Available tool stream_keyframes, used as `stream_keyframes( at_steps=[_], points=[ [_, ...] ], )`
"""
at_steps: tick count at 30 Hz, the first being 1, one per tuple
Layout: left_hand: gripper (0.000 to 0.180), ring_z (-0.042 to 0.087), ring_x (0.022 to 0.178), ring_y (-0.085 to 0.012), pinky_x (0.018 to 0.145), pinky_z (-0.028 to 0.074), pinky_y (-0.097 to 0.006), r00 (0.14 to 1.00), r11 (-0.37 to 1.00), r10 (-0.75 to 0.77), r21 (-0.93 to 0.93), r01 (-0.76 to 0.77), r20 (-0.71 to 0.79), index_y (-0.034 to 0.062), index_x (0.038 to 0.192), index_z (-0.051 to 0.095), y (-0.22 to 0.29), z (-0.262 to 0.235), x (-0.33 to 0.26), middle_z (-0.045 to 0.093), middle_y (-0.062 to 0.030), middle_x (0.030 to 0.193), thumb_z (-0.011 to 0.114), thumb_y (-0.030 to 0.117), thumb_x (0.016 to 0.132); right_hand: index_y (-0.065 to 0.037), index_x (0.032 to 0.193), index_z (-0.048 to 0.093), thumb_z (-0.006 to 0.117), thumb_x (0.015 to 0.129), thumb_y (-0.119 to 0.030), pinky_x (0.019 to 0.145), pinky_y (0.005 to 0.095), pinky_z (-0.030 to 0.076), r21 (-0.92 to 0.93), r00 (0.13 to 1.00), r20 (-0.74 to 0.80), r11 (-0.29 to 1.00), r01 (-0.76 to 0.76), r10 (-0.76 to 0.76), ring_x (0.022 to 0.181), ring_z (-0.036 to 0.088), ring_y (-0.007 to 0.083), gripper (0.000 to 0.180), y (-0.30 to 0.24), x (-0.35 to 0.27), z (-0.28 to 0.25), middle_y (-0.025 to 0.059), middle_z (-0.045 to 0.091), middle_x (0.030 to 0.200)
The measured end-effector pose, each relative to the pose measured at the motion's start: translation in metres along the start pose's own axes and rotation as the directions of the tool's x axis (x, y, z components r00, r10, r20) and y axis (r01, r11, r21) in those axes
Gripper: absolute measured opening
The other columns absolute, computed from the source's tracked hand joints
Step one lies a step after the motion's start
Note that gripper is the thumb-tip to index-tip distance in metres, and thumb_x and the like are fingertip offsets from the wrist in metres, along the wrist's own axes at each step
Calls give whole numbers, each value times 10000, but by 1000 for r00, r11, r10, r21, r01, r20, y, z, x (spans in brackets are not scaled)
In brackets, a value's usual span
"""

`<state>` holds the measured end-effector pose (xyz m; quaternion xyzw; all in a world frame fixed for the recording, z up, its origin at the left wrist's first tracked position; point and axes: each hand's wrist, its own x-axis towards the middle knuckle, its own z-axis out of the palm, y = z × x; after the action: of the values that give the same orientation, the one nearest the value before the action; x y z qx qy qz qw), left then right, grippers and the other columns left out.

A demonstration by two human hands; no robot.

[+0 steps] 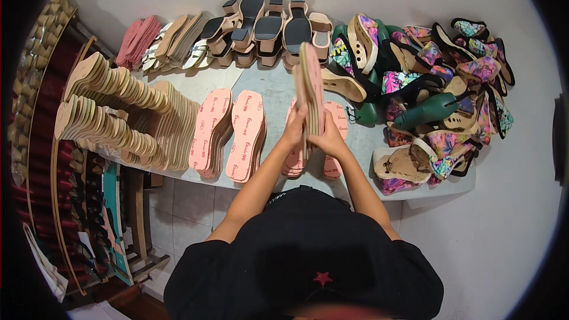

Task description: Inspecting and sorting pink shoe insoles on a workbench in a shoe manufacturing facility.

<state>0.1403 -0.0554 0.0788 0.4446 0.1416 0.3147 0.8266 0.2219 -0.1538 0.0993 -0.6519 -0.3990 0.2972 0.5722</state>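
I had both hands up over the grey table [267,92], holding a small stack of pink insoles [312,86] on edge, toes pointing away from me. Left hand [294,127] wrapped the near end from the left, fingers clasped on it; right hand [329,137] pressed in from the right, fingers closed round the same end. The stack stood almost upright, just above the pink piles [296,160] lying flat under my wrists.

Risk as I judged it: only the heel end was gripped, so the tall free end could fan out and a sheet slip sideways into the heap of floral sandals [441,89] on the right, or knock the flat piles out of line. Table edge was close too; a dropped insole could go to the floor.

Labels: two fanned pink stacks [228,133] to the left lay face up, each top sheet carrying dark print lengthwise along its middle. Tan wedge soles [112,109] far left and black-topped heeled soles [267,26] at the back showed no labels I could make out.
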Motion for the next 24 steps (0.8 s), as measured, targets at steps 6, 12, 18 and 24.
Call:
stream_keyframes(
  at_steps=[6,12,18,24],
  points=[
    [376,564,849,-127,720,473,-270,993,973,-43,223,68,-114,-29,1085,533,5,8,-16,601,-75,950,547,290,886,27,1265,296,683,642,-114,899,332,403,-107,995,43,991,-86,91,1062,489,248,747,8,-13,-4,164,461,1161],
    [426,554,898,-131,760,471,-278,993,954,-121,277,117,-3,-17,1159,474,10,12,-23,572,-87,1029,524,314,895,47,1227,359,734,690,-252,925,348,387,64,965,121,968,-242,233,1108,461,258,720,-5,-21,-9,212,433,1187],
    [515,524,974,-149,803,458,-282,954,962,-272,46,268,124,1,1244,392,7,14,-26,511,-92,1137,438,398,919,48,1234,368,724,709,-266,917,342,394,20,978,68,980,-199,197,1088,472,255,707,-4,-33,-13,191,447,1180],
    [557,515,956,-144,781,465,-274,922,947,-305,182,266,238,34,1298,312,-2,12,-21,483,-77,1127,430,422,916,56,1214,389,726,708,-263,884,337,419,25,979,74,981,-192,190,1048,507,238,687,-16,-43,-13,194,489,1152]
  ],
)
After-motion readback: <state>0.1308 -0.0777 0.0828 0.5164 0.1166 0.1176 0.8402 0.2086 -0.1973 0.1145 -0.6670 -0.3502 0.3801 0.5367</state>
